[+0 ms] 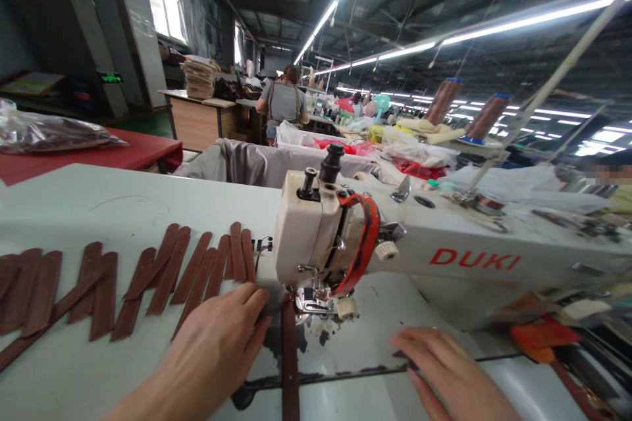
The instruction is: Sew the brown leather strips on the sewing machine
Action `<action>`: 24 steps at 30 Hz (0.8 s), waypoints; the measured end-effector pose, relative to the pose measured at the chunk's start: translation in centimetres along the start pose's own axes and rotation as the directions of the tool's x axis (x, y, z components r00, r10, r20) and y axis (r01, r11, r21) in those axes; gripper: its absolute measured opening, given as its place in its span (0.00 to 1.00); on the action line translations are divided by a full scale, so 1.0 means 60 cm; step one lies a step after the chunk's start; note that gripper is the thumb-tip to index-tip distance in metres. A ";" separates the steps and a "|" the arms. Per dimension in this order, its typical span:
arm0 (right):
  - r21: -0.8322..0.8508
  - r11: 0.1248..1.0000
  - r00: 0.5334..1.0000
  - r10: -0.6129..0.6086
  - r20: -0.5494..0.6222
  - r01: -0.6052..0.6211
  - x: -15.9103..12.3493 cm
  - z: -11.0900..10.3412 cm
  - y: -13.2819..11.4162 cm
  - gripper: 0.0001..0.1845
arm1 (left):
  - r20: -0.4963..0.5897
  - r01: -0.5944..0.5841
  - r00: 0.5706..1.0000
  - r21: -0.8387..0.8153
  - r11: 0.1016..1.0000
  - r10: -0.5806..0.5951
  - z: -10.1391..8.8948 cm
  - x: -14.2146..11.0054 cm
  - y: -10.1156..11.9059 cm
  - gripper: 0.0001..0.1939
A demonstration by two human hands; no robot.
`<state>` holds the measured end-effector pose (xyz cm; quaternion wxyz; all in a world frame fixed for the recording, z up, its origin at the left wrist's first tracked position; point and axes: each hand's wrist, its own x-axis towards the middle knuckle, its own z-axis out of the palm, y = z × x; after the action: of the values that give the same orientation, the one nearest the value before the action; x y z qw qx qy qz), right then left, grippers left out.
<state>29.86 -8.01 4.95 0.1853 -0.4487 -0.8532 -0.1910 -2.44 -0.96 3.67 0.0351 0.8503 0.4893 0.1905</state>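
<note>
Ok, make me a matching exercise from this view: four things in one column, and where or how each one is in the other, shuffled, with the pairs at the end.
Things
1. Left hand
2. Right hand
3. Long brown strip
4. Thread spools

Where or how
a. Below the red DUKI lettering in the picture
b. Blue at the ends, above the machine's arm in the picture
c. Fingertips close to the short brown strips
d. Upper end at the sewing machine's head

Pairs: 1-c, 2-a, 3-d, 4-b
</note>
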 end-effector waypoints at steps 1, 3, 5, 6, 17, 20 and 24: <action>-0.039 0.999 1.000 -0.002 0.017 0.003 -0.012 -0.003 0.020 0.15 | 0.038 0.007 0.999 0.050 0.999 -0.009 -0.004 -0.001 0.001 0.15; -0.062 0.998 1.000 -0.002 0.019 0.003 -0.029 0.007 0.045 0.15 | 0.095 -0.023 0.995 0.068 0.997 0.016 -0.011 -0.003 0.007 0.17; -0.065 0.998 1.000 0.011 0.009 -0.011 -0.037 0.027 0.053 0.16 | 0.114 -0.122 0.986 -0.017 0.992 0.124 -0.016 -0.005 0.014 0.17; -0.075 0.997 1.000 0.021 -0.001 -0.021 -0.038 0.038 0.054 0.17 | 0.114 -0.178 0.976 -0.071 0.981 0.186 -0.019 -0.006 0.016 0.16; 0.115 0.969 0.937 0.178 0.301 -0.221 0.094 0.047 -0.111 0.07 | 0.075 -0.306 0.943 -0.180 0.935 0.324 -0.027 -0.006 0.005 0.15; 0.069 0.955 0.886 0.239 0.398 -0.288 0.149 0.062 -0.145 0.07 | 0.089 -0.293 0.945 -0.203 0.934 0.316 -0.025 -0.004 0.001 0.14; -0.024 0.937 0.828 0.319 0.461 -0.348 0.192 0.077 -0.163 0.09 | 0.044 -0.337 0.934 -0.225 0.914 0.355 -0.014 -0.013 -0.008 0.15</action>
<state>14.93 -2.85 5.04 0.0231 -0.6169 -0.7865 -0.0182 -3.50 -1.48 4.11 0.1126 0.9220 0.3058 0.2092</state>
